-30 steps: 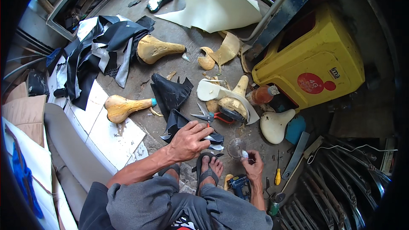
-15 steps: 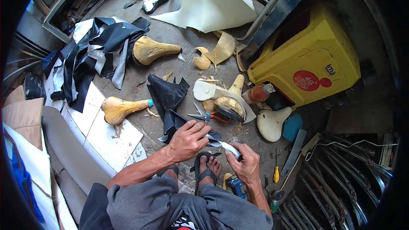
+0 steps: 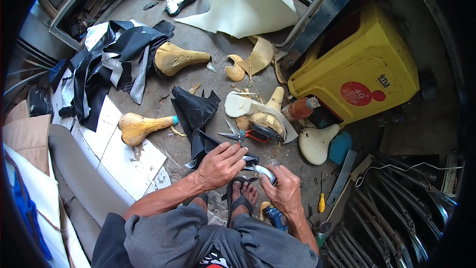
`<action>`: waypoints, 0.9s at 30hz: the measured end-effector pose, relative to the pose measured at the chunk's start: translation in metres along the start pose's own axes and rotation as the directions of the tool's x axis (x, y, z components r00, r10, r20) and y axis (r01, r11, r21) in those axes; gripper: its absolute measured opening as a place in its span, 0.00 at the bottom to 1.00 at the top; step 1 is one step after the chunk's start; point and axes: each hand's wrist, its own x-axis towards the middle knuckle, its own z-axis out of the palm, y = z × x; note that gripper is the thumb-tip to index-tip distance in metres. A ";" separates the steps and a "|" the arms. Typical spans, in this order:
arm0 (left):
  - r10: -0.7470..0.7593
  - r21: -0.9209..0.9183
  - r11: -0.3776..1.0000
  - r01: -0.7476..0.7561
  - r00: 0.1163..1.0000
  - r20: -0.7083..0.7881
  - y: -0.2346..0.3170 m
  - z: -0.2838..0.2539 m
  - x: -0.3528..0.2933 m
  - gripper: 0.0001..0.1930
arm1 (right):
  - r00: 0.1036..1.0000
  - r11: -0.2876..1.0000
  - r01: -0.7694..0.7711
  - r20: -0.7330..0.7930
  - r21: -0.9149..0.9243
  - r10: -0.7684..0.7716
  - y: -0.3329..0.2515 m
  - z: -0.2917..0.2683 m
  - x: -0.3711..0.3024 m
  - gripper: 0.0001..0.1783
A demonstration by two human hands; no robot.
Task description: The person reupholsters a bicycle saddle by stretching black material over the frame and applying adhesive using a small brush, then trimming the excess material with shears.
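Note:
My left hand is closed on a piece of black vinyl material with a pale underside, held just above my feet. In my right hand is a white-handled tool, its tip against the right end of that material; the tip is too small to make out. Just beyond lies a black saddle cover. Red-handled scissors rest on the floor beside a foam-padded saddle. Another yellowed saddle pad sits on the white tiles to the left.
Black vinyl scraps are heaped at far left next to a yellowed saddle. A pale foam sheet lies at the back. On the right are a yellow plastic stool, a cream saddle, a yellow-handled screwdriver and metal tubes.
My right hand has shifted slightly left and turned the white-handled tool toward the material. The material's right end has folded up a little. My left hand stays nearly in place.

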 end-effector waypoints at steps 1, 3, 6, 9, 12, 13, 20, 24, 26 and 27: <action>0.001 0.000 1.000 -0.001 1.000 -0.003 0.000 -0.001 0.000 0.06 | 1.000 1.000 0.002 -0.003 0.007 -0.002 -0.001 0.001 0.001 0.11; 0.006 0.007 1.000 -0.006 1.000 -0.020 0.001 -0.001 -0.002 0.06 | 1.000 1.000 0.006 -0.006 0.016 -0.006 -0.003 0.002 0.001 0.10; 0.007 0.014 1.000 -0.006 0.999 -0.048 0.002 -0.002 -0.002 0.06 | 1.000 0.999 0.022 -0.007 0.034 -0.022 -0.006 0.003 0.001 0.10; 0.009 0.018 1.000 -0.008 0.998 -0.060 0.002 -0.004 0.000 0.06 | 0.999 0.999 0.038 -0.017 0.026 -0.037 -0.008 0.003 0.000 0.10; 0.022 0.030 0.999 -0.020 0.998 -0.064 0.002 -0.003 -0.001 0.06 | 1.000 1.000 0.024 -0.008 0.019 -0.024 -0.012 0.004 0.000 0.11; 0.030 0.037 0.999 -0.028 0.997 -0.072 0.003 -0.003 0.000 0.06 | 0.999 0.999 0.034 0.000 0.013 -0.034 -0.013 0.003 0.000 0.11; 0.051 0.006 0.999 -0.051 0.992 -0.118 0.008 -0.001 0.004 0.06 | 0.997 0.997 0.071 0.039 -0.016 -0.070 -0.018 0.008 0.000 0.12; 0.017 0.014 1.000 -0.015 0.990 -0.140 0.003 -0.006 0.003 0.05 | 0.997 0.994 -0.057 0.052 0.091 0.053 -0.008 0.002 -0.005 0.12; 0.007 0.008 1.000 -0.005 0.989 -0.150 0.001 -0.007 0.004 0.05 | 0.968 0.908 -0.233 -0.010 0.348 0.252 0.019 -0.001 -0.021 0.13; 0.007 0.016 1.000 -0.005 0.993 -0.118 0.000 -0.006 0.003 0.05 | 0.937 0.842 -0.303 -0.025 0.446 0.350 0.040 0.002 -0.035 0.13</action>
